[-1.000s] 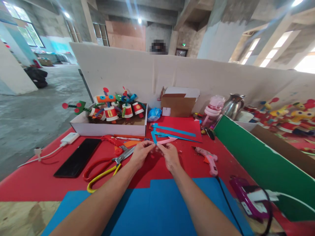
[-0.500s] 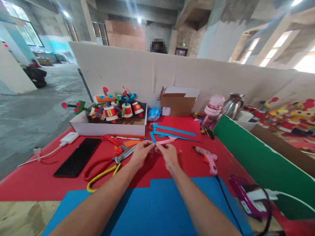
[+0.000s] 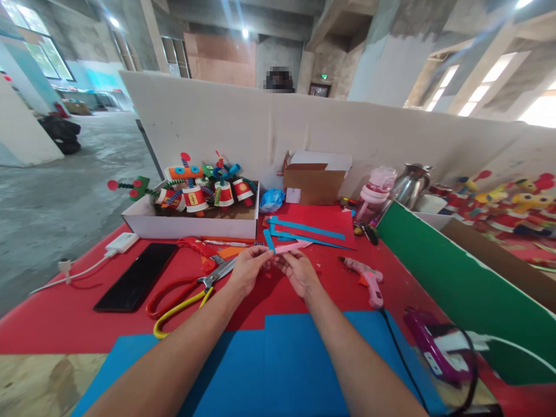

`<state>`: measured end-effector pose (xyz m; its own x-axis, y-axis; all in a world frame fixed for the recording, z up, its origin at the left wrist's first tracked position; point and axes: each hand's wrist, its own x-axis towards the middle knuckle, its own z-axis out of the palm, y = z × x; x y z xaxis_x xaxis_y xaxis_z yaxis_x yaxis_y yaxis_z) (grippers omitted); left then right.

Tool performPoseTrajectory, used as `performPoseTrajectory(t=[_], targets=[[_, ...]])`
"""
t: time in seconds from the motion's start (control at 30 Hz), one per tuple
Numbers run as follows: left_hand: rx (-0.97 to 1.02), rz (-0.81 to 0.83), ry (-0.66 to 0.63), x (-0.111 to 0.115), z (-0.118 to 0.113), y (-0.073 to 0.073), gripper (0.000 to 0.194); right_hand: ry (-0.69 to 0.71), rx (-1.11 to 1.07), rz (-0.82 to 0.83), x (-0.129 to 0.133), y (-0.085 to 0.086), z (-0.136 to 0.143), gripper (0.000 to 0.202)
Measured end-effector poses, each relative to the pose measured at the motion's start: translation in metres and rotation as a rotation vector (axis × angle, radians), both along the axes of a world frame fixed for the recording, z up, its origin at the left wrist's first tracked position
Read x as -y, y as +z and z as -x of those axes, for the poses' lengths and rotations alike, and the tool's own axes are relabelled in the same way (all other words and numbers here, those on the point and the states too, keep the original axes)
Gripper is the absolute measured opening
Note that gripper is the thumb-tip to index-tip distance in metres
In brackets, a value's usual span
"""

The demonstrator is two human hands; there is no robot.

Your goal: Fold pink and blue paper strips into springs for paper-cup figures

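A blue paper strip (image 3: 269,240) and a pink paper strip (image 3: 290,247) meet at my fingertips, above the red table covering. My left hand (image 3: 248,269) pinches the strips where they join. Close beside it, my right hand (image 3: 299,272) has its fingers partly spread under the pink strip; whether they grip it is hard to tell. More blue strips (image 3: 310,229) lie on red paper just beyond my hands. Large scissors (image 3: 209,282) with red and yellow handles rest left of my left hand. A pink glue gun (image 3: 369,281) lies to the right.
A white box (image 3: 191,227) holds paper-cup figures at the back left. Nearby are a black phone (image 3: 136,278), a blue sheet (image 3: 304,359), a cardboard box (image 3: 313,184), a pink bottle (image 3: 376,194), a purple power strip (image 3: 438,347) and a green-sided box (image 3: 460,289).
My right hand's fingers have loosened and spread a little, moving slightly right. The pink strip shows more fully between my hands. My left hand keeps its pinch.
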<state>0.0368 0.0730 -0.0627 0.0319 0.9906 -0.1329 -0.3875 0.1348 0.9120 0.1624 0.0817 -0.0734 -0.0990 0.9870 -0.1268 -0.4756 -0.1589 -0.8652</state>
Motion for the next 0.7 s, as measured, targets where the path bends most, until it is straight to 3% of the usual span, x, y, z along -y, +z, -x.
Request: performPoseTrajectory(t=[0.27,0.7], targets=[[-0.021,0.004,0.003,-0.0013,-0.0002,-0.0019,0.033,0.021,-0.038,-0.014,0.0045,0.0023,0.0030,0.035],[-0.051,-0.036,0.015,0.0034,-0.0012,0.0005,0.025,-0.052,0.201,-0.062,0.0057,0.0000,0.0053,0.027]])
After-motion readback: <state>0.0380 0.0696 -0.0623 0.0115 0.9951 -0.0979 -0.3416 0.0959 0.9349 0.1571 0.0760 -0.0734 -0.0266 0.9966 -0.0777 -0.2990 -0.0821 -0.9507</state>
